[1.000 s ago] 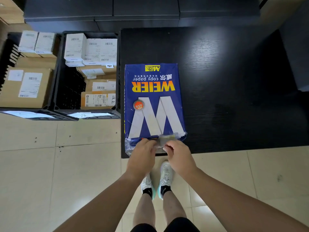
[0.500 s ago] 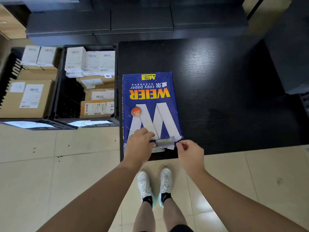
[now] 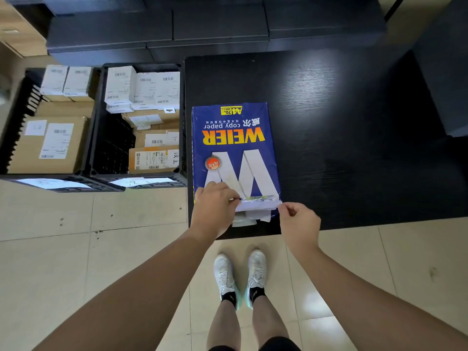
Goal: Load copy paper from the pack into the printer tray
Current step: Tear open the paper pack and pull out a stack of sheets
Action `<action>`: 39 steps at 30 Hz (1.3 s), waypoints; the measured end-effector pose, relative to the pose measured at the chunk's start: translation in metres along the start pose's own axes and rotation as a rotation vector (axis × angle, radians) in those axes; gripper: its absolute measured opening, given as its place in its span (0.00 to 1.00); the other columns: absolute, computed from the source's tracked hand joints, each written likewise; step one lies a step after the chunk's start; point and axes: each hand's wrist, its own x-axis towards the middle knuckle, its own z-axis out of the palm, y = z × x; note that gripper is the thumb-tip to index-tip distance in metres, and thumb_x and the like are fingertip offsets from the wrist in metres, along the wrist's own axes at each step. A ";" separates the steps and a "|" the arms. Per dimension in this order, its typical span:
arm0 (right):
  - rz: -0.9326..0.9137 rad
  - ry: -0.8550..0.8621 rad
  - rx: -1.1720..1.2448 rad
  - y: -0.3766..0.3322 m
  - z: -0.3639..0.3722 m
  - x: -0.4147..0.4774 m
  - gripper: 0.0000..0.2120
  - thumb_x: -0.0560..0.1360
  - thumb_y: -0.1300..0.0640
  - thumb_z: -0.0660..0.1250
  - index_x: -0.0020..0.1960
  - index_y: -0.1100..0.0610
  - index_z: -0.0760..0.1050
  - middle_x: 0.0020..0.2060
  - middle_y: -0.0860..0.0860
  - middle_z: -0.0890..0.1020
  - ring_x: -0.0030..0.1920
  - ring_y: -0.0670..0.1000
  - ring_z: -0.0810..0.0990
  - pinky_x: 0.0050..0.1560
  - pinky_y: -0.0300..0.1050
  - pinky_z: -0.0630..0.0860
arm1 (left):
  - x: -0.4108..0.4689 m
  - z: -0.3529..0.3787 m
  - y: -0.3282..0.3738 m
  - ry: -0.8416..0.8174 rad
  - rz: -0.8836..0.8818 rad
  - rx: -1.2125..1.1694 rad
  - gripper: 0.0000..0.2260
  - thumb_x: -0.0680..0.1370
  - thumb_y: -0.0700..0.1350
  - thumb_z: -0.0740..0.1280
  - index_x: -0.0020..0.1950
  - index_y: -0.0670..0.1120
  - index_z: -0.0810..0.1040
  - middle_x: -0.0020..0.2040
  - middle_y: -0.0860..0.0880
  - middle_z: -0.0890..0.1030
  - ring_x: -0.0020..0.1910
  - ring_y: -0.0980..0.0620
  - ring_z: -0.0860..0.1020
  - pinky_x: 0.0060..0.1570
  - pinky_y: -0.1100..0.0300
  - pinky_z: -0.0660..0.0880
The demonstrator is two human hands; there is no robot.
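A blue pack of copy paper [image 3: 234, 145] with a big white W lies flat on the black table [image 3: 342, 138], its near end at the table's front edge. That end's wrapper flap [image 3: 255, 206] is pulled open, and white paper shows underneath. My left hand [image 3: 215, 209] rests on the pack's near left corner and pinches the flap's left end. My right hand [image 3: 298, 221] pinches the flap's right corner, just off the pack's right side. No printer or tray is in view.
Two black crates [image 3: 101, 153] full of cardboard and white boxes stand on the floor left of the table. Dark cabinets [image 3: 202, 31] run along the back. Beige tiled floor [image 3: 101, 249] lies below, with my feet in white shoes [image 3: 240, 277] close to the table's edge.
My two hands were together at the middle of the pack's near end; they have pulled apart, the right one moving right, spreading the wrapper flap open. The camera has tilted down a little.
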 end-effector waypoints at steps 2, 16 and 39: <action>0.006 0.018 -0.007 0.000 0.002 0.000 0.08 0.76 0.55 0.67 0.46 0.57 0.84 0.35 0.49 0.84 0.39 0.51 0.82 0.43 0.40 0.72 | -0.001 -0.001 0.001 -0.012 -0.016 -0.007 0.07 0.77 0.48 0.68 0.49 0.53 0.87 0.47 0.54 0.83 0.51 0.49 0.75 0.49 0.53 0.66; -0.059 0.029 -0.177 -0.009 0.007 -0.005 0.17 0.77 0.55 0.64 0.32 0.59 0.78 0.25 0.54 0.78 0.28 0.54 0.74 0.30 0.45 0.70 | -0.003 -0.004 0.004 -0.032 -0.023 0.016 0.09 0.79 0.50 0.67 0.51 0.54 0.87 0.48 0.54 0.83 0.52 0.50 0.75 0.52 0.53 0.65; 0.181 -0.064 0.231 0.015 -0.010 -0.015 0.07 0.73 0.51 0.71 0.46 0.54 0.81 0.38 0.47 0.84 0.39 0.42 0.80 0.39 0.33 0.71 | -0.006 -0.002 0.006 -0.049 -0.046 0.022 0.09 0.79 0.50 0.66 0.50 0.54 0.86 0.48 0.54 0.82 0.51 0.50 0.74 0.51 0.53 0.65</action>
